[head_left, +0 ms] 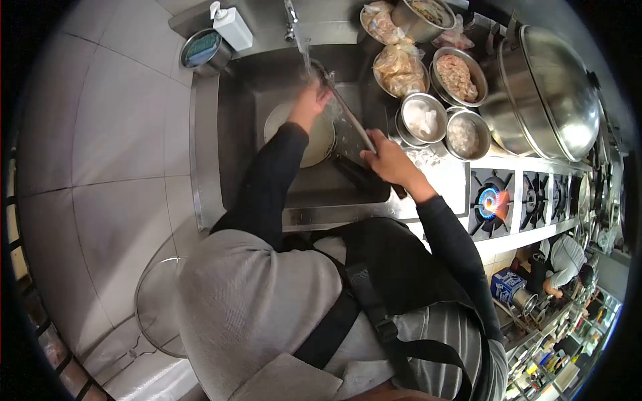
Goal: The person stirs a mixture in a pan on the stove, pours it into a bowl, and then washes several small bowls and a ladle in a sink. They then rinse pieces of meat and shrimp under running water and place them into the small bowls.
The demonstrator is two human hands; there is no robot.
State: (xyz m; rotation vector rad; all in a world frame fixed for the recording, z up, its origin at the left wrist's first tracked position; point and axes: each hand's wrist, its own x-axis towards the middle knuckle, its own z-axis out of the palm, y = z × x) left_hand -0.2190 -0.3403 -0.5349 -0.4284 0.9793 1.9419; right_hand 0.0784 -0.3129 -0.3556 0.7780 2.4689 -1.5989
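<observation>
Over the sink, my right hand is closed around the handle of a long-handled ladle, which slants up toward the tap. The ladle's bowl end is under the running water. My left hand is at that bowl end, its fingers smeared by motion and splashing water. Below my left forearm, a round pan with a light inside lies in the sink, its black handle pointing toward my right hand.
Right of the sink stand bowls of minced meat and white contents, bagged food and a large lidded steel pot. A gas burner is lit. A soap bottle stands at back left. Another person bends at far right.
</observation>
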